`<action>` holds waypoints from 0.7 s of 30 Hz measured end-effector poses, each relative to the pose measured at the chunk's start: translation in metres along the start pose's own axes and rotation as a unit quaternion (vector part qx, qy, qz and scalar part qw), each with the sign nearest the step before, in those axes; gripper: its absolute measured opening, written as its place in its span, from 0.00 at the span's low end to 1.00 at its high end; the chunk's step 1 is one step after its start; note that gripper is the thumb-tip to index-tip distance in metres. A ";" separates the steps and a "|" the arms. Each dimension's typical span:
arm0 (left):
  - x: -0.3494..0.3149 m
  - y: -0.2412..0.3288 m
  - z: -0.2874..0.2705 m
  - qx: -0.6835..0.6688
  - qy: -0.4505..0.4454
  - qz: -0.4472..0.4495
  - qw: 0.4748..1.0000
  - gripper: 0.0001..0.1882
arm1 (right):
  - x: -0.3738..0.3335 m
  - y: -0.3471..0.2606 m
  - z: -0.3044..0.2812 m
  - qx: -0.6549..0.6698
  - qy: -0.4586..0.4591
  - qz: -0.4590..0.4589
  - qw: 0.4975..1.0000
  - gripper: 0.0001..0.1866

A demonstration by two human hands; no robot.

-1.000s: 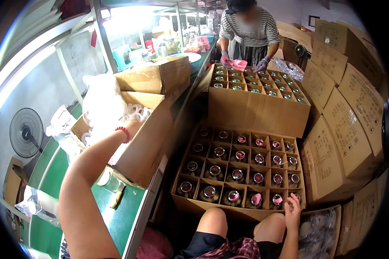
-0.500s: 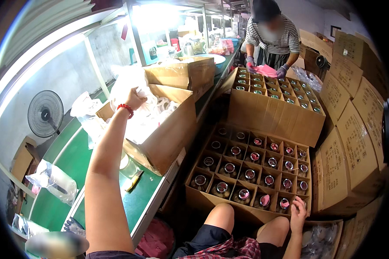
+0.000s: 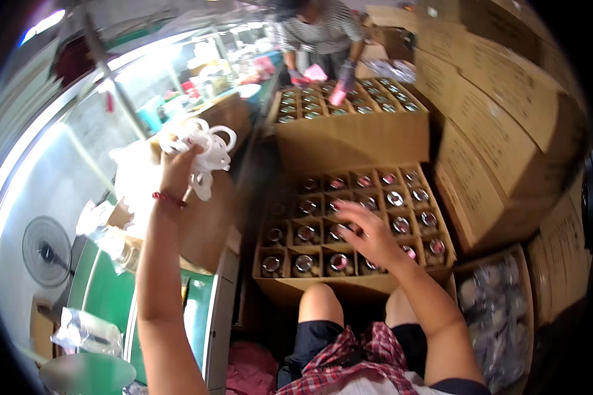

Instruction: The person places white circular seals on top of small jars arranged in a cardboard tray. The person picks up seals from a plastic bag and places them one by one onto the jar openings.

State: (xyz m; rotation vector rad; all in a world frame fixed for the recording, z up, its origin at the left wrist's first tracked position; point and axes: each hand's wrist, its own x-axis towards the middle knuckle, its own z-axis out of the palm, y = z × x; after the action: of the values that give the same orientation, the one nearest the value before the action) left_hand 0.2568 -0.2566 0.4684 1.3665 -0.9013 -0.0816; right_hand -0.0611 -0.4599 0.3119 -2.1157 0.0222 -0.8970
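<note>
A bunch of white plastic rings (image 3: pixel 212 148) is gripped in my left hand (image 3: pixel 178 164), raised above a cardboard box beside the green bench. My right hand (image 3: pixel 370 236) hovers over a partitioned carton (image 3: pixel 336 287) in front of my knees. Its fingers are spread, slightly blurred, with nothing visible in them. Glass jars (image 3: pixel 304 264) stand upright in the carton's compartments, mouths up, and several show pink material at the mouth. The hand hides some of the jars.
A co-worker in purple-pink gloves handles pink cloths (image 3: pixel 339 93) over a second jar carton (image 3: pixel 356 141). Stacked cartons (image 3: pixel 484 158) line the right. Lower right, a box holds plastic-wrapped items (image 3: pixel 497 309). The green bench (image 3: pixel 102 289) and a fan (image 3: pixel 47 252) are at left.
My left hand has come up out of the box with the white rings. My right hand has moved from the carton's near right corner to over its middle. The view has swung right.
</note>
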 end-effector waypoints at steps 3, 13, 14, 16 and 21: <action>-0.040 -0.047 0.101 -0.182 -0.024 -0.117 0.976 0.14 | 0.026 0.026 0.002 0.114 0.063 -0.018 0.991 0.27; -0.129 -0.246 0.286 -0.241 -0.080 -0.308 0.917 0.16 | -0.026 0.195 -0.043 0.376 0.081 0.343 0.857 0.13; -0.129 -0.263 0.289 -0.256 -0.056 -0.328 0.908 0.16 | -0.031 0.209 -0.049 0.392 0.114 0.353 0.842 0.12; -0.123 -0.282 0.296 -0.270 -0.006 -0.346 0.899 0.15 | -0.033 0.232 -0.069 0.350 0.163 0.398 0.832 0.09; -0.118 -0.283 0.326 -0.293 0.074 -0.355 0.885 0.13 | -0.028 0.344 -0.144 0.078 0.227 0.306 0.921 0.08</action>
State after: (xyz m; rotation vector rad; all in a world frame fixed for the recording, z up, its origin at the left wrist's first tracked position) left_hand 0.1086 -0.5269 0.1444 1.0401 -0.1675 -0.7447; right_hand -0.0738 -0.7781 0.1160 -1.5587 0.7804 -0.9331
